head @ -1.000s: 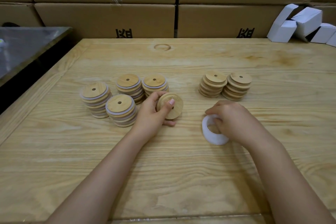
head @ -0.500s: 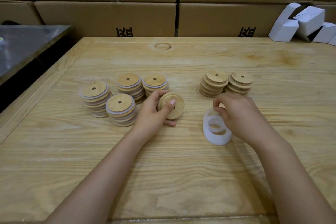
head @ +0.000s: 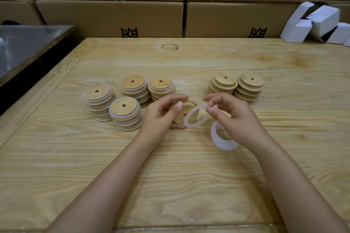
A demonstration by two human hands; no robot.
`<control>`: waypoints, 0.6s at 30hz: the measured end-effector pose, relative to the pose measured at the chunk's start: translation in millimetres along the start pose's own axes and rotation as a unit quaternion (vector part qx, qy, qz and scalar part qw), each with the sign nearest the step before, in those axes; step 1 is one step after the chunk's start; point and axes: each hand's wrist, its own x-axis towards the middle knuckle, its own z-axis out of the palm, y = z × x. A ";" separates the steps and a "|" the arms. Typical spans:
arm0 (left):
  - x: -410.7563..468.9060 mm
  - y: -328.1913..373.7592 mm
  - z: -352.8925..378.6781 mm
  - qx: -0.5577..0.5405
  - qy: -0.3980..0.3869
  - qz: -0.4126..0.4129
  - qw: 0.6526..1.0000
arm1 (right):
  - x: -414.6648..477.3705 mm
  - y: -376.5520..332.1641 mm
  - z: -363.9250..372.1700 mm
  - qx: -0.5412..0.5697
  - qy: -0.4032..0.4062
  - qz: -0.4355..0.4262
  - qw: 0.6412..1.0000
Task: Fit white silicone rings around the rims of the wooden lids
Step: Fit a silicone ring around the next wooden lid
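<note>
While the left hand (head: 161, 117) grips the wooden lid (head: 186, 109) tilted at the middle of the counter (head: 170, 176), the right hand (head: 238, 119) pinches a silicone ring (head: 186, 121) by its top. It looks light, limp and stretchy, so hold the band itself.

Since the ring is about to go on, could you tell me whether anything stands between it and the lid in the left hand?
Nothing visible does. The right hand pinches the ring in front of the lid; only the thumb of the left hand, on the lid's upper rim, may need shifting.
</note>
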 end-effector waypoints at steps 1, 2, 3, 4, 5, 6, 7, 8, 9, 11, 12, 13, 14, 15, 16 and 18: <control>-0.7 0.7 0.4 0.006 0.004 0.013 1.000 | 0.0 -0.6 6.1 -0.004 0.004 -0.006 1.000; -1.3 1.5 1.0 0.012 0.005 0.025 1.000 | 0.0 -0.8 12.2 -0.009 0.012 -0.013 1.000; -1.5 1.9 1.9 0.018 0.005 0.037 0.999 | -0.2 -0.8 17.7 -0.012 0.024 -0.020 0.999; -1.7 1.9 2.7 0.027 0.004 0.052 0.998 | -0.7 -0.5 22.2 -0.011 0.039 -0.023 0.999; -1.7 1.3 3.5 0.041 0.001 0.066 0.997 | -1.1 0.2 25.7 -0.006 0.055 -0.025 0.998; -1.6 0.2 4.1 0.058 -0.001 0.075 0.996 | -1.7 1.1 28.3 -0.001 0.069 -0.026 0.997; -1.3 -1.2 4.8 0.078 -0.002 0.079 0.994 | -1.8 1.9 30.4 0.005 0.080 -0.023 0.996; -0.9 -2.8 4.9 0.096 -0.002 0.082 0.992 | -2.1 2.8 31.7 0.011 0.090 -0.018 0.996; -0.4 -4.6 4.9 0.112 -0.001 0.089 0.990 | -1.9 3.4 32.7 0.018 0.098 -0.012 0.995; 0.1 -6.9 4.6 0.133 0.004 0.097 0.986 | -1.8 3.8 33.7 0.020 0.111 -0.007 0.994; 0.3 -8.0 4.4 0.139 0.008 0.095 0.986 | -2.1 3.3 33.7 0.016 0.117 -0.007 0.993; 0.7 -9.1 4.1 0.146 0.009 0.094 0.985 | -2.4 2.2 33.6 0.013 0.123 -0.009 0.992; 0.9 -10.3 3.9 0.156 0.009 0.095 0.983 | -2.5 1.1 33.4 0.011 0.128 -0.011 0.992; 1.0 -11.4 3.7 0.167 0.006 0.100 0.981 | -3.0 0.4 33.3 0.010 0.131 -0.013 0.991; 0.9 -12.3 3.6 0.176 0.001 0.106 0.979 | -3.4 -0.1 33.4 0.007 0.133 -0.014 0.991; 0.9 -12.7 3.6 0.186 -0.002 0.116 0.976 | -4.3 -0.1 34.3 0.002 0.134 -0.010 0.991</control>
